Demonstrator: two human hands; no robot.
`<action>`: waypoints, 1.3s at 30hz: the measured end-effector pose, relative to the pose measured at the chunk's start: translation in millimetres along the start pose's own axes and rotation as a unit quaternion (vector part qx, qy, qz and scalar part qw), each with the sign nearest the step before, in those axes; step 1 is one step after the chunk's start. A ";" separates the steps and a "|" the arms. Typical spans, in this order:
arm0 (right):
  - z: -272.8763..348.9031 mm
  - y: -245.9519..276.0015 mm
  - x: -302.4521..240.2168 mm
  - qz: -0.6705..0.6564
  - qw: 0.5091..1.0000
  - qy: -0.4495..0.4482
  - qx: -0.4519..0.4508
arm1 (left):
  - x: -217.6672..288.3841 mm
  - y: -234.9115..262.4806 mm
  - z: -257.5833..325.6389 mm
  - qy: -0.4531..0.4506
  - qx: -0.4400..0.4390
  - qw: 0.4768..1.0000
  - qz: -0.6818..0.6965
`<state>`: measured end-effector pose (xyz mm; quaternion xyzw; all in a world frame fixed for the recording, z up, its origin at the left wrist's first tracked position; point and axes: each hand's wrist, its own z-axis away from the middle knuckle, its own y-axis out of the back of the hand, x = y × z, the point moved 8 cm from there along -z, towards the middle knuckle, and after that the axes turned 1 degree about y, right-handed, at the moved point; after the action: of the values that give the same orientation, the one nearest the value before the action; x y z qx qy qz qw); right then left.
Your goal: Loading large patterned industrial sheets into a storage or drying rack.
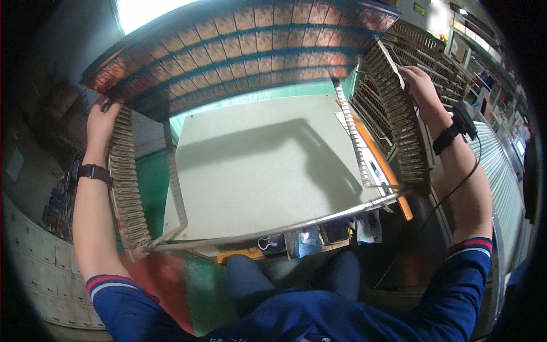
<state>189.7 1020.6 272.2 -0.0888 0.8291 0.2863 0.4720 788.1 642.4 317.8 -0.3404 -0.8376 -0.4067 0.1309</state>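
Observation:
Between my arms is a slotted metal rack [128, 182], its two comb-like side walls joined by a thin bar near me. My left hand [102, 124] is closed on the far end of the left wall, close to the corner of a panel. My right hand [423, 94] grips the outer edge of the right wall, thumb and fingers bent over it. Across the rack's far side stretches the wide dark-blue panel [239, 51], which carries rows of copper-coloured rectangles and resembles a circuit board panel. Whether my left fingertips also touch the panel is hidden.
Below the rack lies a pale tabletop [256, 159] with the rack's shadow on it. An orange strip [382, 162] runs along its right side. Small items, including a black binder clip [270, 244], sit under its near edge. More slotted racks [427, 54] stand at right.

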 end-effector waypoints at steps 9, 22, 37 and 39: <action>26.4 -15.0 41.6 -0.167 0.982 0.033 0.086 | -23.8 30.3 32.8 -0.194 0.074 0.939 0.273; 71.5 77.9 -225.0 0.123 0.823 0.540 0.128 | -47.5 37.1 87.5 -0.131 0.108 0.856 0.488; 139.3 -55.2 -224.1 0.610 0.423 0.664 -0.087 | 21.2 63.7 132.0 -0.336 0.254 0.904 0.078; 120.7 -55.6 -215.6 0.681 0.419 0.597 -0.059 | 15.5 59.7 127.0 -0.315 0.252 0.913 0.059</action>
<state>417.4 1015.9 383.0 0.3288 0.6732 0.4372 -0.4976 824.4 773.5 280.1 -0.4556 -0.8884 -0.0453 -0.0342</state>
